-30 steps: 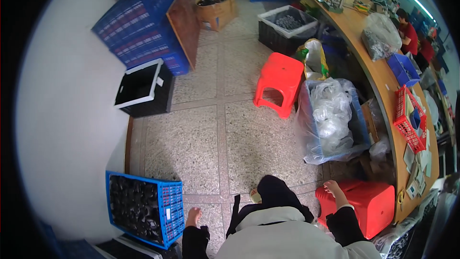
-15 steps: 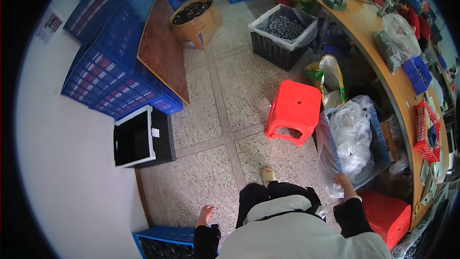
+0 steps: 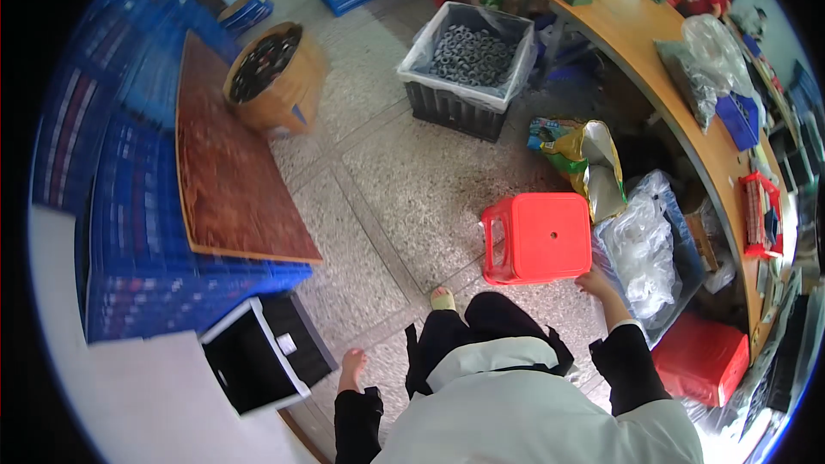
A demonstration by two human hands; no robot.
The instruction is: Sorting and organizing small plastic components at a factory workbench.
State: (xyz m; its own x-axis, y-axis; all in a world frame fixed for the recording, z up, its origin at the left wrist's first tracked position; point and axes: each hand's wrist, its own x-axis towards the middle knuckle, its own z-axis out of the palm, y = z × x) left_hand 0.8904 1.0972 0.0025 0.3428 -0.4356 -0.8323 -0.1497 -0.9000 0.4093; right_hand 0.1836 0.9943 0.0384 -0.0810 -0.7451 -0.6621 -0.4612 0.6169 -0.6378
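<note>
My right hand (image 3: 593, 283) is at the near right corner of a red plastic stool (image 3: 550, 236), between it and a blue bin (image 3: 689, 271). It overlaps the stool's edge; whether it touches I cannot tell. Its fingers look loosely stretched, with nothing seen in them. Crumpled clear plastic bags (image 3: 646, 258) fill the bin. My left hand (image 3: 352, 368) hangs at my left side, fingers loosely apart and holding nothing. Nearest to it is a black crate with a pale rim (image 3: 296, 391), tipped on its side.
A lined black crate (image 3: 455, 116) of dark ring-shaped parts stands ahead, with a cardboard drum (image 3: 288, 107) to its left. A brown board (image 3: 236, 189) leans on stacked blue crates (image 3: 137, 249). A curved workbench (image 3: 653, 77) runs along the right; under it sits another red stool (image 3: 705, 359).
My view has turned left and I have stepped forward. My right hand has left the bin's plastic liner and come to the red stool's corner. My left hand still hangs at my side.
</note>
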